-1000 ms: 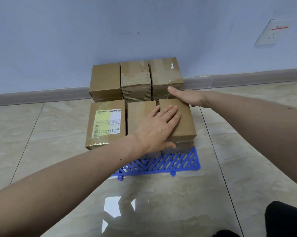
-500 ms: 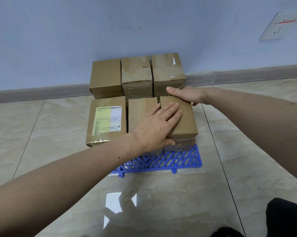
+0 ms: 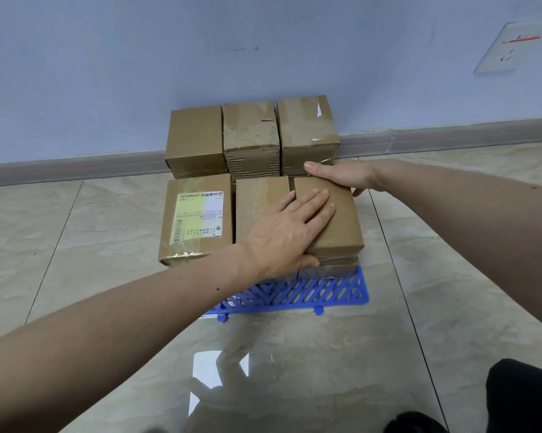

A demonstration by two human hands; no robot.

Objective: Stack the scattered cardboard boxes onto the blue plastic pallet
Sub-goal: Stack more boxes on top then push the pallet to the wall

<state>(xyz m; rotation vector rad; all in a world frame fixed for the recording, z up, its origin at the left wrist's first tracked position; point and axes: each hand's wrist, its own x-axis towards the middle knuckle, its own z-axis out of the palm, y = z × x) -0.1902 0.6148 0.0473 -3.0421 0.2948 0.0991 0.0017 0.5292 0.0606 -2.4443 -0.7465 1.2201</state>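
Head view: little has changed over the last second. The left hand (image 3: 290, 234) still lies flat, fingers straight, on top of the plain brown cardboard box (image 3: 329, 220) at the near right of the stack, with its thumb against the box's near face. The right hand (image 3: 341, 176) still rests along the far edge of the same box; its fingers look mostly extended, and I cannot tell whether any curl over the far side. Neither hand grips the box; both press or steady it. Only the camera's framing has shifted a little; the box itself sits where it was, on top of another box on the blue plastic lattice pallet (image 3: 310, 293).

Beside it stand a taped brown box (image 3: 260, 207) and a brown box with a yellow and white shipping label (image 3: 198, 218), and a back row of three more brown cardboard boxes (image 3: 251, 132) sits against the pale blue wall (image 3: 201, 51). No loose box shows on the glossy tiled floor (image 3: 294, 354). I judge this to be a final squaring-up, with stacking close to finished.
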